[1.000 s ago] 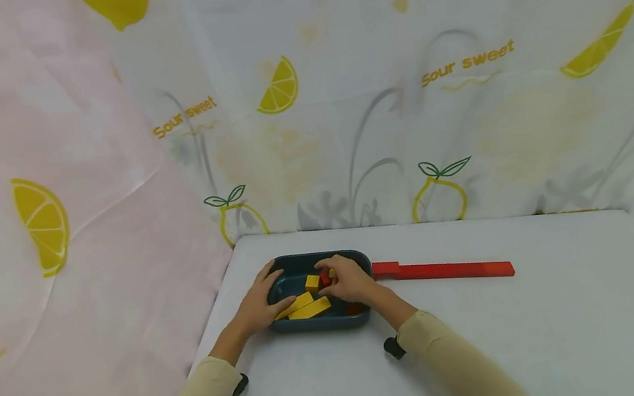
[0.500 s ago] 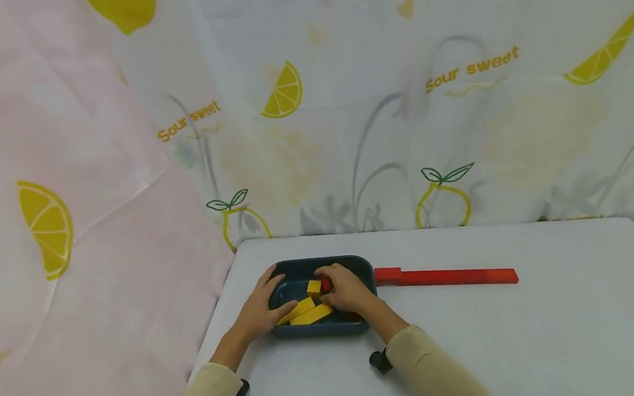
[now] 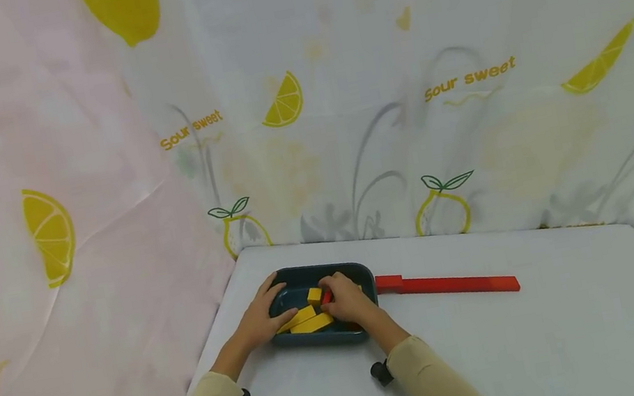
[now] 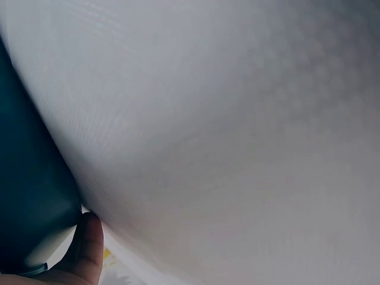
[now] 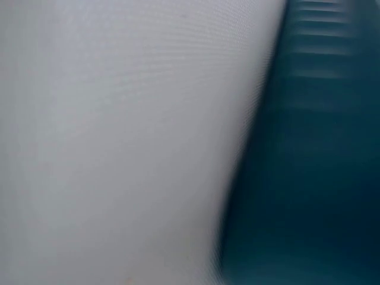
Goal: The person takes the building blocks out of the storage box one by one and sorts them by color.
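A dark teal rectangular tray (image 3: pixel 329 339) stands on the white table, with yellow and red blocks in it. At its left end my left hand (image 3: pixel 257 318) grips the rim, thumb over the inside; the left wrist view shows a finger against the tray's outer wall (image 4: pixel 29 160). My right hand (image 3: pixel 349 300) reaches in over the right half and pinches a red block (image 3: pixel 327 297) between fingers and thumb. Just left of it are a yellow cube (image 3: pixel 314 296) and a long yellow block (image 3: pixel 312 324). The right hand covers part of the tray's contents. Only tray wall (image 5: pixel 309 178) and table fill the right wrist view.
Right of the tray, a row of red blocks (image 3: pixel 453 284) lies end to end on the table (image 3: pixel 540 343), its left end close to the tray's wall. Lemon-print cloth (image 3: pixel 371 146) hangs behind the table and along its left side.
The right hand has shifted slightly left inside the tray, its fingers now at the red block beside the yellow cube. The left hand keeps its place at the rim. The head view has tilted up slightly.
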A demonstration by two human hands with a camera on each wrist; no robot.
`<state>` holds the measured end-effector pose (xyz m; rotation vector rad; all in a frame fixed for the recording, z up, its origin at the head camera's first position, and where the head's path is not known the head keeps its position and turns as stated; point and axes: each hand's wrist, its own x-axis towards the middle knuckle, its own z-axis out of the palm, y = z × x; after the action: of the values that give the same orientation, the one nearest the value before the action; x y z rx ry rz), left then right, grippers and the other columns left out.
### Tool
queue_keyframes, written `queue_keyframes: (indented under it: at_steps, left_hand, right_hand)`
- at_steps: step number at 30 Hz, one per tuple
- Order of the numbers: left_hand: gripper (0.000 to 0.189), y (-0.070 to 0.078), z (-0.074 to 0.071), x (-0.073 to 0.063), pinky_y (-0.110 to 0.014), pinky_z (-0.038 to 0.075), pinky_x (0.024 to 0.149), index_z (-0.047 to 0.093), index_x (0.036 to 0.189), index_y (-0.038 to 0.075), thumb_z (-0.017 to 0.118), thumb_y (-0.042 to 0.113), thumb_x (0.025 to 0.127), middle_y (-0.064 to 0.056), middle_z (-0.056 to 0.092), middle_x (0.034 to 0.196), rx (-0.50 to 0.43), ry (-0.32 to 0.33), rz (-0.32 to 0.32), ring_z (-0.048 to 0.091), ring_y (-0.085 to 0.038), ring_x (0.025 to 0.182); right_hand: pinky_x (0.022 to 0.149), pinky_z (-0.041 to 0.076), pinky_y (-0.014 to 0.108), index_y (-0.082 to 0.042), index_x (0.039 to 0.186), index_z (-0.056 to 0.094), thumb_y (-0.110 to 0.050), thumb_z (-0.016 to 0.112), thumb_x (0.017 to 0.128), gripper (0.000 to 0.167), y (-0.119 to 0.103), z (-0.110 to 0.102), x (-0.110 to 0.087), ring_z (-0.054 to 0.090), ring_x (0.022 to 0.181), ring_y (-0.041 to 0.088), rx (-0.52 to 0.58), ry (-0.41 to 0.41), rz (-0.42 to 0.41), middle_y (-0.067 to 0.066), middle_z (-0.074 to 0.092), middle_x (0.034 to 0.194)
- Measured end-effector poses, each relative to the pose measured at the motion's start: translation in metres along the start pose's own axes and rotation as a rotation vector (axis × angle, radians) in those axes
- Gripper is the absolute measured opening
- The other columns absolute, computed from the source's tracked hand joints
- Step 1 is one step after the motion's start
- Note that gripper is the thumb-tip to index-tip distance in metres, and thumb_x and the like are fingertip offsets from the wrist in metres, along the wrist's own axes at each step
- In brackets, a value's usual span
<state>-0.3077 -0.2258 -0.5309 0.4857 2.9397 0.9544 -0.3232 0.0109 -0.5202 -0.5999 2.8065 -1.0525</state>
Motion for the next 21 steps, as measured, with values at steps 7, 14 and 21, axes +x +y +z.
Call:
queue_keyframes:
  at_steps: [7,14,21]
  left_hand:
    - [0.07,0.0027,-0.0004,0.0034,-0.062,0.028,0.115,0.044,0.148,0.01,0.067,0.045,0.092,-0.009,0.016,0.166,0.004,0.005,-0.016,0.025,-0.038,0.149]
    - [0.07,0.0015,-0.0003,0.0059,-0.062,0.028,0.115,0.045,0.148,0.01,0.067,0.045,0.092,-0.01,0.017,0.166,0.006,0.0,-0.011,0.027,-0.039,0.148]
    - [0.068,0.0024,0.0015,0.0038,-0.063,0.028,0.115,0.046,0.147,0.009,0.067,0.044,0.092,-0.011,0.017,0.166,-0.005,0.0,-0.026,0.028,-0.04,0.147]
  right_hand:
    - [0.087,0.054,0.035,-0.001,0.126,0.064,-0.011,0.07,0.091,0.038,0.001,-0.0039,0.0012,0.056,0.1,0.022,0.046,0.037,-0.037,0.015,0.055,0.119]
    - [0.083,0.055,0.032,0.001,0.125,0.065,-0.009,0.071,0.089,0.038,0.0005,-0.0054,0.0021,0.056,0.095,0.021,0.052,0.035,-0.04,0.014,0.055,0.116]
    - [0.087,0.055,0.033,0.0,0.127,0.064,-0.006,0.069,0.091,0.037,0.001,-0.0042,-0.0017,0.054,0.098,0.021,0.084,0.015,-0.026,0.013,0.052,0.117]
